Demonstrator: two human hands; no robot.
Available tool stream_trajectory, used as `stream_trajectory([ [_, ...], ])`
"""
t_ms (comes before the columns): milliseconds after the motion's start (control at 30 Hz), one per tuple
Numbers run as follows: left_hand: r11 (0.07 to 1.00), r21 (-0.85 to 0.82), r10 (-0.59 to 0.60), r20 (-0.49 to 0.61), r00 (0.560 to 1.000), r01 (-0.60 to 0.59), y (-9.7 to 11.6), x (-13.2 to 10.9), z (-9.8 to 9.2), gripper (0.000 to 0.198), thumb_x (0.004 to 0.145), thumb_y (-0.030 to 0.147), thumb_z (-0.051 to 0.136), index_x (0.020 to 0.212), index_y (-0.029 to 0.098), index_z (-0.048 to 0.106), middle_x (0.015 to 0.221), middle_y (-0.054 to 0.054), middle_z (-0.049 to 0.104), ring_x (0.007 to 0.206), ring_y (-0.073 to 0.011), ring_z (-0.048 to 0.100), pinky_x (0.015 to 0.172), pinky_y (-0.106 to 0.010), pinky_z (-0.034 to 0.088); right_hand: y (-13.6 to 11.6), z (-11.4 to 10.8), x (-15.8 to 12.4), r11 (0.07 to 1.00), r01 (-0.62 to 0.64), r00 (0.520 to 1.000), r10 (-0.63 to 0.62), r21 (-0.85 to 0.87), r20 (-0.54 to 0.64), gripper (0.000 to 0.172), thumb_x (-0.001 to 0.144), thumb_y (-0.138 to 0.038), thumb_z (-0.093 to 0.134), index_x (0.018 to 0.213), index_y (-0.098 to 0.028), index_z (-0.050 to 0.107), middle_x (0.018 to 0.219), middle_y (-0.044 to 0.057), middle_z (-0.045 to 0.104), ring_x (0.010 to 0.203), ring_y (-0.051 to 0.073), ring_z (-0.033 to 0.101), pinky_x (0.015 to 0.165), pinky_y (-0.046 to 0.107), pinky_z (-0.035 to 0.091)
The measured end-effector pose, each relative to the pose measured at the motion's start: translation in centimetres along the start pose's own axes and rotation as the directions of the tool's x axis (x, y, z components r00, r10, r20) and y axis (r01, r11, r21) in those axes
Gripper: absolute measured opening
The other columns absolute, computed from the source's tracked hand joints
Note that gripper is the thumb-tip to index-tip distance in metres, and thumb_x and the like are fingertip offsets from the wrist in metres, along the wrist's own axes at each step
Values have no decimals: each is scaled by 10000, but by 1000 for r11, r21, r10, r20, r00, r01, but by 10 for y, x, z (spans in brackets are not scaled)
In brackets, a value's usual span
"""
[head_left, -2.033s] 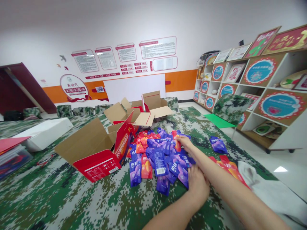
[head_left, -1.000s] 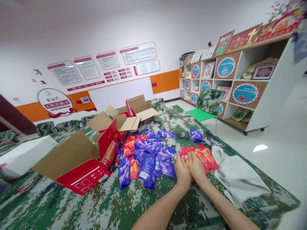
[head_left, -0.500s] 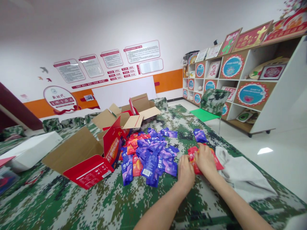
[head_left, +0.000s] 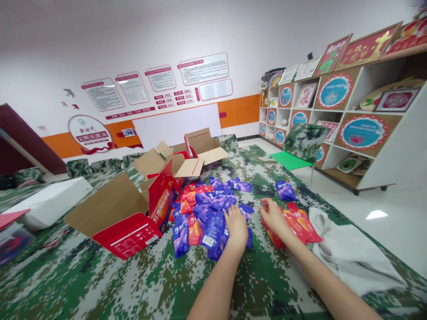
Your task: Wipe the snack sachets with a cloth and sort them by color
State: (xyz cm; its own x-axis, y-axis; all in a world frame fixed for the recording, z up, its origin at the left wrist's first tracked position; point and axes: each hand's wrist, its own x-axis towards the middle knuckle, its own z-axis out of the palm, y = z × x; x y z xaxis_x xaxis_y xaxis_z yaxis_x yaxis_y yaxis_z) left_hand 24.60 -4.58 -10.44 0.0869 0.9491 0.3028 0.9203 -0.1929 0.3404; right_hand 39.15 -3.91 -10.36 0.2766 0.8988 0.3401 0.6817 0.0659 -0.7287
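Observation:
A heap of purple pouches (head_left: 213, 229) mixed with red pouches (head_left: 194, 230) lies on the camouflage cloth. My left hand (head_left: 236, 224) rests on the heap's right side, fingers apart over purple pouches. Just right of it, my right hand (head_left: 272, 216) hovers by a group of red pouches (head_left: 300, 224); its fingers are curled, with a gap from the thumb and nothing visible between them. One lone purple pouch (head_left: 285, 190) lies beyond the red group.
Open cardboard boxes (head_left: 110, 209) stand left of and behind the heap. A grey-white cloth (head_left: 360, 258) lies at the right edge. Further off are a white foam box (head_left: 50, 202), a camouflage-covered chair (head_left: 304, 142) and a shelf unit (head_left: 383, 173).
My left hand has left the red pouches and moved left onto the purple heap. My right hand has let go of the red pouches and shifted slightly left. The view has turned slightly.

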Motion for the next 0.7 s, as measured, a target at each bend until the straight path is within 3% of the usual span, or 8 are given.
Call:
stream_trajectory([
  [167,996,-11,-83,13,996,83,-8,6,-8,404,713,293,613,1067,122,523,1081,-131,532,1077,-269,446,954,-393,287,2,14,0,992,-70,995,61,106,84,262,718,-213,471,970,-156,520,855,47,535,777,157,553,767,320,442],
  [333,991,-95,-90,-5,996,89,-6,8,-14,297,713,285,628,966,159,536,1030,-96,532,1045,-245,450,905,-370,289,6,19,-1,981,-105,991,89,162,100,247,702,-214,490,943,-170,521,813,26,559,755,157,571,744,320,451],
  [567,933,-355,-102,-110,989,56,0,12,-27,182,811,311,503,940,190,543,974,-66,576,1014,-213,488,901,-349,314,-6,26,-9,933,-199,979,178,300,96,271,740,-320,478,977,-187,475,774,48,600,700,194,608,663,343,476],
  [700,796,-600,-205,-147,968,77,6,13,-30,342,867,356,368,1122,162,490,1166,-122,539,1128,-205,459,948,-328,325,-22,31,-15,883,-187,980,138,431,143,304,813,-435,372,966,-199,485,837,70,629,732,195,622,639,329,492],
])
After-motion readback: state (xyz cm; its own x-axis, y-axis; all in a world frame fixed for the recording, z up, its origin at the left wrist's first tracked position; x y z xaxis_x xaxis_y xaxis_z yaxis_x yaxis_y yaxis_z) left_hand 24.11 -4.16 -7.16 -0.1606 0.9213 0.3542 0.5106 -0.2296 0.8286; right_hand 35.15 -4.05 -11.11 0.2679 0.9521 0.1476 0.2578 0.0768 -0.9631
